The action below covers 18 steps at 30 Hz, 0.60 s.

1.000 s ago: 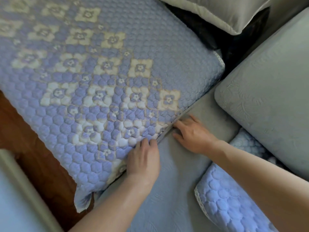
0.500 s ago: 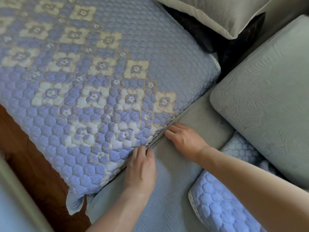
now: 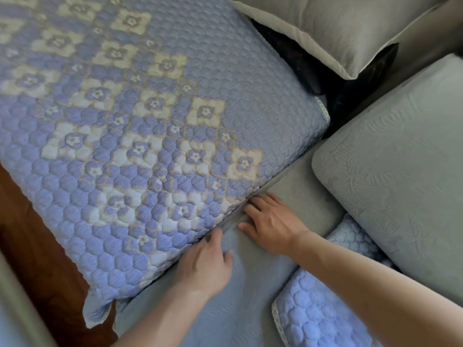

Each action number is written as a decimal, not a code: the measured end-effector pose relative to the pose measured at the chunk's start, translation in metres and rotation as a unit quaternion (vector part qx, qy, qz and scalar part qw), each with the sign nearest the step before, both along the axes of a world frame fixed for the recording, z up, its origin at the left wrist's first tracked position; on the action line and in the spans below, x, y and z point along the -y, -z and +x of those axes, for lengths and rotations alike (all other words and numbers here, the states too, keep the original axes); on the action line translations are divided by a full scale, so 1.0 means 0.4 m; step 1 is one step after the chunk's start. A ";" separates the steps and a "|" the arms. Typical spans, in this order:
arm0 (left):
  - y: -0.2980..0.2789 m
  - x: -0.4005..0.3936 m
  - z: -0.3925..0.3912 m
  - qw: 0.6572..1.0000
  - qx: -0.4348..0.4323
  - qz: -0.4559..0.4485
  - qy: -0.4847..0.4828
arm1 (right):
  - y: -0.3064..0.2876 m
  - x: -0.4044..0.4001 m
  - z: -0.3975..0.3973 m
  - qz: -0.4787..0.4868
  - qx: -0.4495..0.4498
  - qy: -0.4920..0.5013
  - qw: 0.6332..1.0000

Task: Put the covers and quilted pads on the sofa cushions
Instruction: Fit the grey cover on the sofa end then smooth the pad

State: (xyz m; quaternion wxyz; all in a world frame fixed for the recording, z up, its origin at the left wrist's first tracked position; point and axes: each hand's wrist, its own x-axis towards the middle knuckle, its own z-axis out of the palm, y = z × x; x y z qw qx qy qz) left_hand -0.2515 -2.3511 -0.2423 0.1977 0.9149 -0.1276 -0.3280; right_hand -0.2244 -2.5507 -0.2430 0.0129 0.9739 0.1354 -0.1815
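Nearest me, my left hand (image 3: 204, 265) lies on the grey-blue covered seat cushion (image 3: 240, 304), right at the seam where the quilted pad (image 3: 155, 136) ends. Its fingers run forward under the pad's edge, so I cannot tell whether they pinch the fabric or only push against it; the thumb lies loose on the cover. Just beyond it my right hand (image 3: 271, 227) lies flat on the same cushion, fingers straight and slightly spread, tips touching the seam and holding nothing.

I judge the step in hand to be tucking or squaring the pad's near edge along the gap between two seats.

By the lower right edge of that cushion, a second quilted pad (image 3: 323, 319) with a lace border lies bunched and not spread, partly beneath the loose grey cushion (image 3: 400, 186) that rests tilted across the right side. That cushion seems to wear its embossed cover but no pad.

Farther on, the flowered pad lies smooth over the left seat, its front corner hanging down over the wooden frame (image 3: 45, 251). At the far edge a beige back cushion (image 3: 333, 28) leans over a dark gap.

So I reckon one seat is nearly finished, while at least one pad and the placing of the loose cushion remain.
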 end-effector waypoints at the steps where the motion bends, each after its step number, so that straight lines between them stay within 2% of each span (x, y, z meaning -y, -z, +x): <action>1: 0.004 0.003 0.013 1.000 -0.021 0.005 -0.007 | -0.009 -0.004 0.017 -0.006 0.002 0.011 1.000; 3: 0.013 0.007 0.039 0.997 -0.072 0.013 -0.028 | -0.022 -0.011 0.063 -0.008 -0.009 0.025 1.000; 6: 0.016 0.015 0.055 0.995 -0.099 0.031 -0.006 | -0.006 -0.010 0.089 -0.034 -0.025 -0.022 0.999; 9: 0.003 0.024 0.018 0.995 -0.031 0.079 0.057 | -0.007 0.006 0.059 -0.056 -0.021 -0.040 0.997; 11: -0.007 0.033 0.002 0.993 0.015 0.093 0.066 | -0.013 0.016 0.053 -0.063 -0.001 -0.075 0.995; 15: 0.010 0.025 0.002 0.994 0.077 0.028 0.069 | -0.003 0.008 0.084 -0.050 -0.001 -0.142 0.989; 18: 0.035 0.023 -0.020 0.994 0.079 -0.020 0.073 | 0.008 0.007 0.063 -0.030 -0.018 -0.102 0.994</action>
